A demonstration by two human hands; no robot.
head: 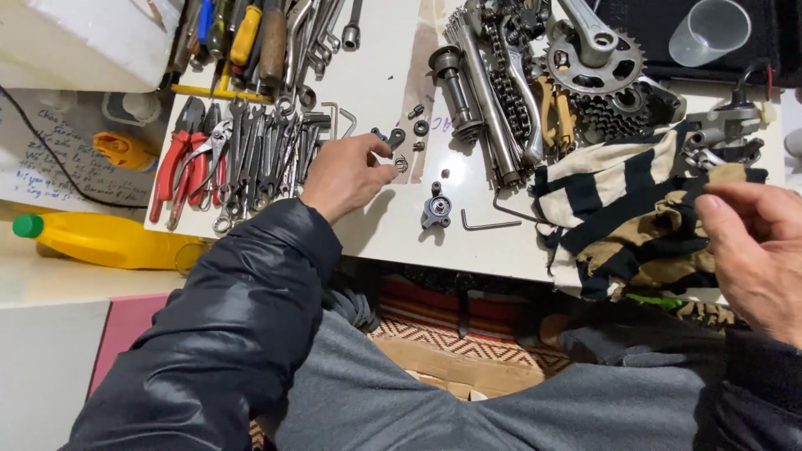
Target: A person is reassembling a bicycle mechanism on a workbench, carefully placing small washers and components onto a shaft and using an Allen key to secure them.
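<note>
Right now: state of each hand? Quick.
Left hand: fingertips pinched on a small metal ring on the white board.
Right hand: fingers curled over the striped rag; whether it holds anything cannot be told.

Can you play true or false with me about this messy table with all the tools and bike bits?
1. The left hand is picking at a small metal ring on the white table. True.
2. The right hand holds a hammer. False: no tool shows in it; it is by the striped cloth.
3. The pliers have red handles. True.
4. The yellow bottle has a blue cap. False: its cap is green.
5. A toothed chainring lies near the top of the table. True.
6. The plastic cup is full of screws. False: it looks empty.
</note>
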